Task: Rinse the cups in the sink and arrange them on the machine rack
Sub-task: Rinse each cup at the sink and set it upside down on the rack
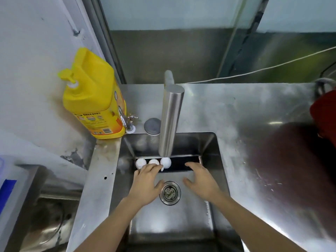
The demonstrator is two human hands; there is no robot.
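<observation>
While both hands are held low inside the steel sink (pixel 217 160), three small white cups (pixel 165 162) are seen in a row along a dark slot at the far side of the basin, beyond the drain (pixel 170 192). The row begins at the slot's left end, and the rightmost cup lies directly under the mouth of the tall steel faucet (pixel 171 120). The left hand (pixel 147 182) is placed to the left of the drain, its fingers reaching onto the middle cup and touching the rightmost one; whether a cup is actually pinched cannot be told, since the fingertips are partly hidden. The right hand (pixel 200 180) is spread to the right of the drain, with fingers relaxed and straight, nothing being held, and its fingertips are at the edge of the dark slot. A yellow pump bottle (pixel 92 99) is stood on the counter well to the far left of the drain, just beside a small tap (pixel 128 122). A round grey cap (pixel 152 125) is set between that tap and the faucet. A red object (pixel 325 113) is glimpsed at the far right.
</observation>
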